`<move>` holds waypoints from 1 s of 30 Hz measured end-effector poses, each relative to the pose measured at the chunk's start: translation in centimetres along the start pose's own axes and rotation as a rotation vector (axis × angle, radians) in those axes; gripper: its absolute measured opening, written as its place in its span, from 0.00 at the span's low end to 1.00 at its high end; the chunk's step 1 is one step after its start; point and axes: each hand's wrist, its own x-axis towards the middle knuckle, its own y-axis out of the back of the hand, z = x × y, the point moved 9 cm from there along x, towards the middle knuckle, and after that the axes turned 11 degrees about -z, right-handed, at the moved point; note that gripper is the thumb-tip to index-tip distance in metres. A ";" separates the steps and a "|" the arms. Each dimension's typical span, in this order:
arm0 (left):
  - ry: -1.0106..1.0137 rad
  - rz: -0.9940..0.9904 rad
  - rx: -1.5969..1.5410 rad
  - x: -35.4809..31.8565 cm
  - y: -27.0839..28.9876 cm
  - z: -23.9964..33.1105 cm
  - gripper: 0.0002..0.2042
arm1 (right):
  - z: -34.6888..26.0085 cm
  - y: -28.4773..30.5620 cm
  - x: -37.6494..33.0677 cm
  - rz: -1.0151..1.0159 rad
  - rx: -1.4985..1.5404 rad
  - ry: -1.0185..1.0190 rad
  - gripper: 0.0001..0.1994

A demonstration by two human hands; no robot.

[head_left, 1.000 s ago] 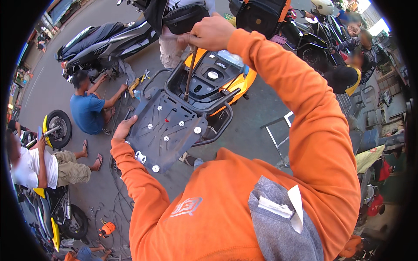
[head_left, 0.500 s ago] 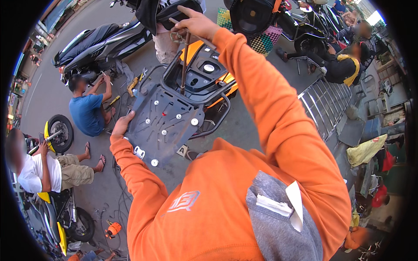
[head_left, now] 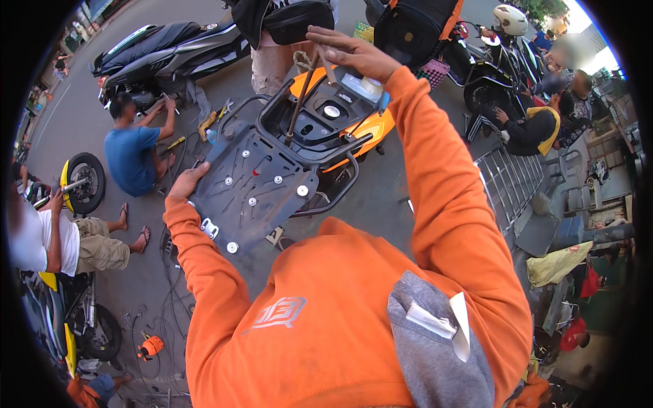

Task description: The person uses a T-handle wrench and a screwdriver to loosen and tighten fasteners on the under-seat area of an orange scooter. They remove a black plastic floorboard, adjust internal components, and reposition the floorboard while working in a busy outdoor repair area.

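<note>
Two hands at work | my left hand (head_left: 185,182) gripped the black rack plate (head_left: 255,187) edge | my right hand (head_left: 350,53) pinched a thin rod (head_left: 299,102) upright above the orange scooter (head_left: 364,126).

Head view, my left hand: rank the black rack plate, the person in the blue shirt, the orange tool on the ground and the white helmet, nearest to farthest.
From the left hand:
1. Black rack plate: the hand grips its left edge.
2. Person in the blue shirt: crouched on the ground, just to the left.
3. Orange tool: on the ground, low and to the left.
4. White helmet: on a parked motorcycle, far upper right.
</note>
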 end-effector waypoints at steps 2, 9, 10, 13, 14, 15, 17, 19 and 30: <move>0.057 -0.003 -0.011 -0.1 0.0 -0.5 0.30 | -1.1 1.4 0.1 -0.018 -0.339 -0.060 0.21; 0.037 -0.005 0.069 -0.1 0.1 -0.2 0.29 | -5.7 0.6 3.8 0.196 -1.038 -0.402 0.26; 0.026 -0.017 0.060 -0.1 0.0 -0.1 0.28 | -4.8 1.5 3.7 0.207 -1.045 -0.627 0.27; 0.004 -0.064 0.026 -0.1 -0.4 -0.2 0.28 | -2.6 2.2 4.3 -0.030 -0.796 -0.803 0.25; -0.014 -0.100 0.010 -0.1 -0.7 -0.1 0.27 | -1.7 2.3 4.6 -0.131 -0.711 -0.823 0.25; -0.007 -0.069 0.031 -0.1 -0.3 -0.1 0.27 | -2.3 2.8 5.7 -0.092 -0.881 -0.691 0.22; -0.010 -0.081 0.045 0.0 -0.4 -0.1 0.27 | -0.3 2.3 6.3 -0.108 -0.481 -0.606 0.20; 0.007 -0.058 0.045 0.0 -0.1 -0.3 0.27 | 2.8 2.6 5.6 0.023 -0.191 -0.713 0.17; 0.030 -0.052 -0.019 -0.6 -0.1 -0.5 0.28 | 0.2 -0.2 4.3 -0.462 0.654 -0.233 0.20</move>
